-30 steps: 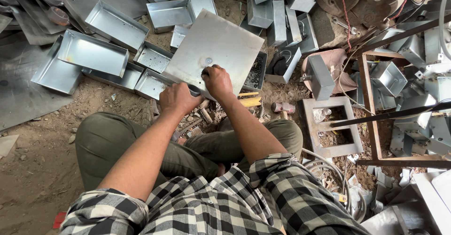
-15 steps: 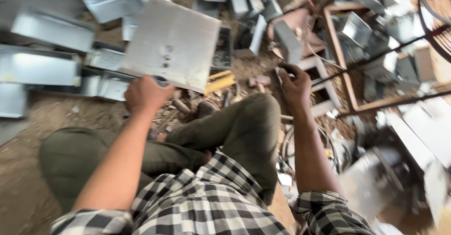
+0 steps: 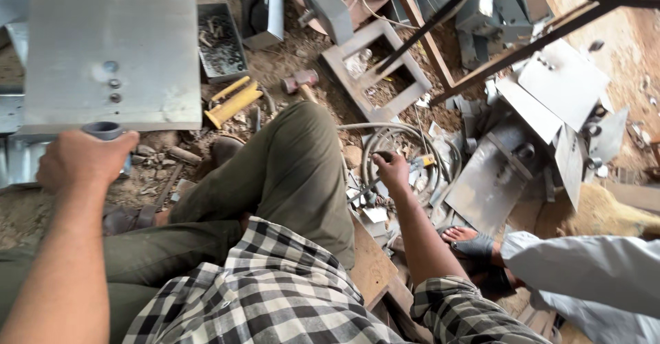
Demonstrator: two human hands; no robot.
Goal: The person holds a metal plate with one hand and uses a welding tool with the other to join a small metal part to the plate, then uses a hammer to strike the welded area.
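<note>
Two hands now far apart. Left hand (image 3: pixel 86 162) wrapped tight round a dark handle (image 3: pixel 103 131) at the near edge of the big flat metal sheet (image 3: pixel 110 51). Right hand (image 3: pixel 393 170), off the sheet now, down by the coiled hose (image 3: pixel 405 141), fingers curled on something thin; cannot tell what. Earlier both on the sheet. Yellow tool (image 3: pixel 234 103) and hammer (image 3: pixel 300 82) on the dirt.

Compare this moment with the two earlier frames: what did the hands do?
The right hand let go of the square metal sheet, swung out to its own side and now reaches into the coiled hose. The left hand stayed gripping the dark handle at the sheet's edge.
</note>
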